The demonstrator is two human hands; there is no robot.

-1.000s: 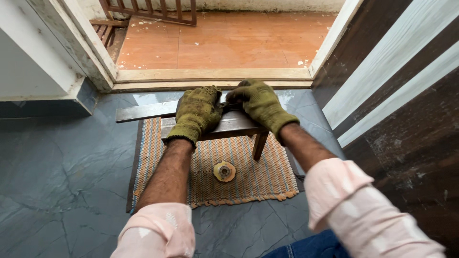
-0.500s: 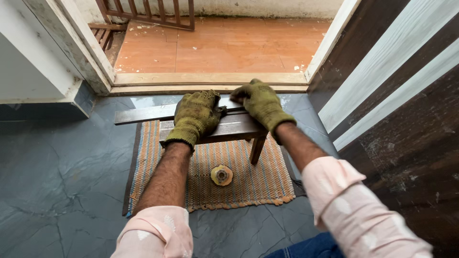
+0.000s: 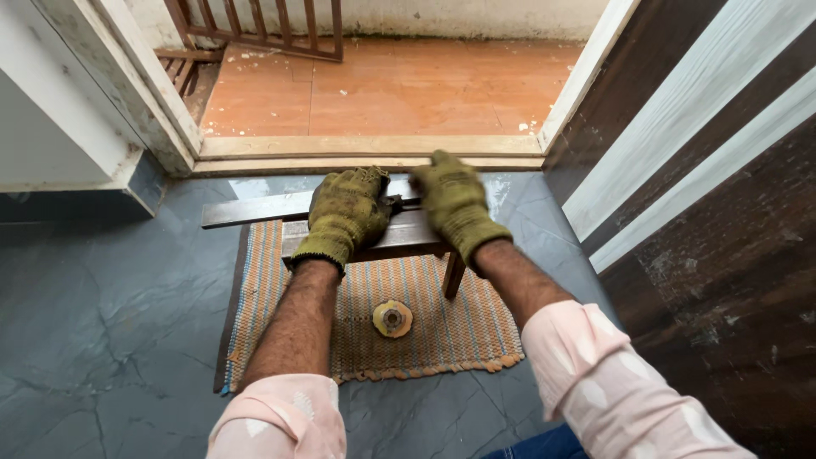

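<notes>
Both my hands wear olive-green work gloves. My left hand (image 3: pixel 344 212) lies palm down on a long dark wooden strip (image 3: pixel 251 208), fingers curled over its far edge. The strip rests across a small low wooden stool (image 3: pixel 406 242). My right hand (image 3: pixel 455 204) is blurred; it sits on the stool's right end, just right of my left hand, thumb raised. A small dark object shows between the hands, and I cannot make out what it is. A round yellowish disc (image 3: pixel 393 319) lies on the mat below the stool.
The stool stands on a striped woven mat (image 3: pixel 280 289) on a dark grey stone floor (image 3: pixel 102 323). A door threshold (image 3: pixel 365 153) leads to an orange-tiled balcony (image 3: pixel 382 85) with a brown railing (image 3: pixel 263 25). A dark door with white stripes (image 3: pixel 697 195) stands at the right.
My right hand has shifted left along the stool, closer to my left hand, and is now blurred. The left hand stays pressed on the strip. The view has moved slightly.
</notes>
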